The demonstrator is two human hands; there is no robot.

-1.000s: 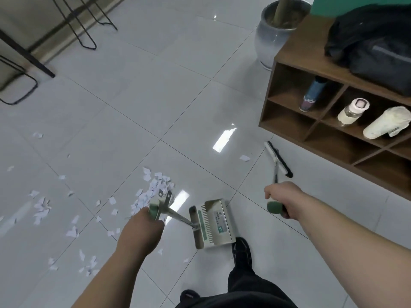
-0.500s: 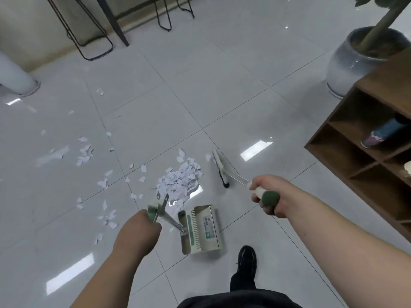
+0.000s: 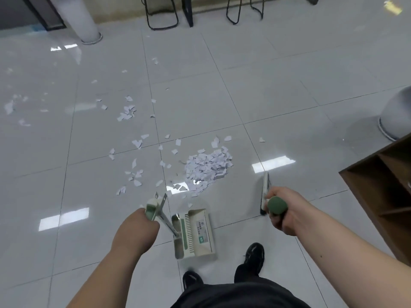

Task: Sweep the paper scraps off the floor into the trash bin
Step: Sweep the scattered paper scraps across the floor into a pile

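Across the left of the tiled floor (image 3: 278,85), loose scraps (image 3: 126,113) lie scattered, and nearer the left hand (image 3: 138,227) is fisted round the green dustpan handle (image 3: 152,210), fingertips hidden behind the fist. Just right of it the dustpan (image 3: 196,233) is down at the floor near a black shoe (image 3: 254,254), and the main pile (image 3: 208,167) of scraps lies on the tiles beyond it, near but apart. Further right the broom (image 3: 264,190) has its head on the floor beside the pile, the right hand (image 3: 287,215) has its fingers clamped round the green-capped handle, and a brown shelf (image 3: 378,196) stands at the edge.
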